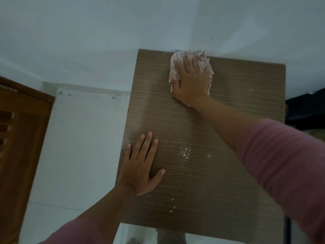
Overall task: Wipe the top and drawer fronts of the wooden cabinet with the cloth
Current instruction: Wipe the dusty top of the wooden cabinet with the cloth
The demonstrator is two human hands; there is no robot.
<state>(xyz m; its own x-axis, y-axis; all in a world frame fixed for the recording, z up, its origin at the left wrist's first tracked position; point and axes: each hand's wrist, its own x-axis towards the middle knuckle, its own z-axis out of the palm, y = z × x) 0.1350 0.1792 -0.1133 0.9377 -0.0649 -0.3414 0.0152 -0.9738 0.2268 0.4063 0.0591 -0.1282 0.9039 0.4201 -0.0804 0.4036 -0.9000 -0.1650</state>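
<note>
I look straight down on the wooden cabinet top (237, 138), brown with fine grain lines and white dust specks down its middle. A pale striped cloth (175, 60) lies at the far edge, against the wall. My right hand (191, 80) presses flat on it, fingers spread toward the wall. My left hand (140, 166) rests palm down on the bare wood near the left edge, fingers apart, holding nothing. The drawer fronts are hidden below the top.
A white wall (105, 41) runs along the cabinet's far side. White floor tiles (79, 147) lie to the left, with a brown wooden door (21, 138) beyond. A dark object (306, 106) sits just past the right edge.
</note>
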